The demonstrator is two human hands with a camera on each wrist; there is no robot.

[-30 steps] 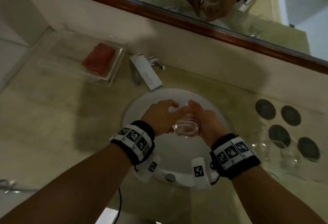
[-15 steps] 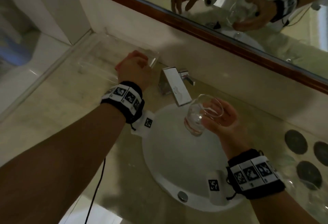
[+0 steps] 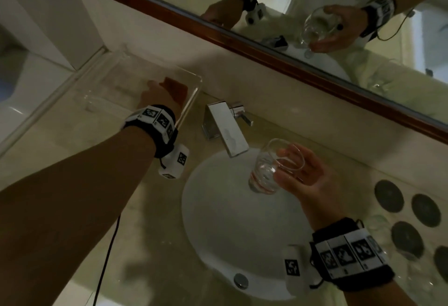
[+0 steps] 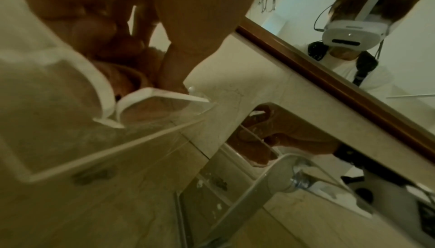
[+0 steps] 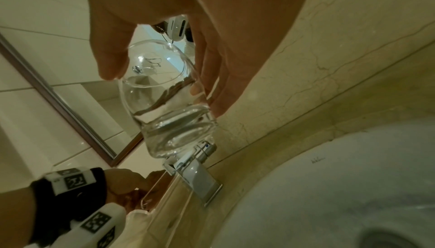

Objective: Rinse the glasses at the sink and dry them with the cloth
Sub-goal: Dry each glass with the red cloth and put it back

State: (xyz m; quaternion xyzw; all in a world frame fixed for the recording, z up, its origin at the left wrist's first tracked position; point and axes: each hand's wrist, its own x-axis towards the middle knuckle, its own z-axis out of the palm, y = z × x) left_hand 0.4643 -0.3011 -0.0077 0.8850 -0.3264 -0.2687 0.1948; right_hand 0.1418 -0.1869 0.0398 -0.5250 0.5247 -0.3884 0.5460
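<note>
The right hand (image 3: pixel 306 177) holds the glass (image 3: pixel 274 167) tilted over the sink (image 3: pixel 218 221), just beside the faucet (image 3: pixel 225 126), while the left hand (image 3: pixel 161 95) reaches into the clear tray (image 3: pixel 191 102) onto the red cloth (image 3: pixel 175 86) — fingers curled, grip unclear — dark coasters (image 3: pixel 389 196) lying right.

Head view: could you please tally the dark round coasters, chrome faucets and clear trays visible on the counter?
Dark round coasters: 4
Square chrome faucet: 1
Clear plastic tray: 1
Total: 6
</note>
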